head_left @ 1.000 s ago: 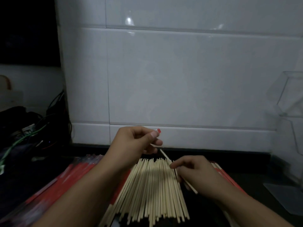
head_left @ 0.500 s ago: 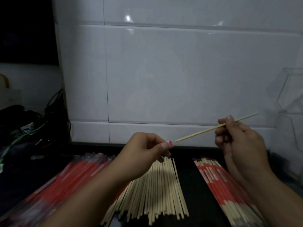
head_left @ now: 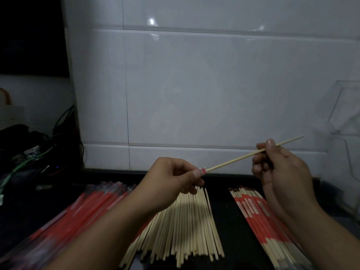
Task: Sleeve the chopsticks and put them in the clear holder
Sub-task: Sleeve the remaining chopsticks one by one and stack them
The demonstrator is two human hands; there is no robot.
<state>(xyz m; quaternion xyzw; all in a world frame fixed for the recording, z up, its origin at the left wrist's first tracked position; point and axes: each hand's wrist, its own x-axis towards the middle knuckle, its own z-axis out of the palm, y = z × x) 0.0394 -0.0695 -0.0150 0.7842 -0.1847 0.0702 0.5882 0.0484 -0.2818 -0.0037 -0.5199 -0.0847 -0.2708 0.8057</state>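
two hands (head_left: 280, 168) join chopstick (head_left: 243, 156) and sleeve (head_left: 203, 170).

Pale bamboo chopsticks (head_left: 187, 227); red-and-white sleeves (head_left: 87, 209); black counter (head_left: 226, 215); glossy white wall tiles (head_left: 194, 90)

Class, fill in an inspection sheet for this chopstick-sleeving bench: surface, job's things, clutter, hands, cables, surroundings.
Surface: dark counter.
Job's things: bare chopsticks centre; empty red sleeves left; sleeved chopsticks right; clear holder far right.
Clutter: nothing seen.
Hands: left hand pinches a sleeve end; right hand holds one chopstick, tip at the sleeve mouth.
Cables: tangle at left.
Surroundings: white tiled wall.
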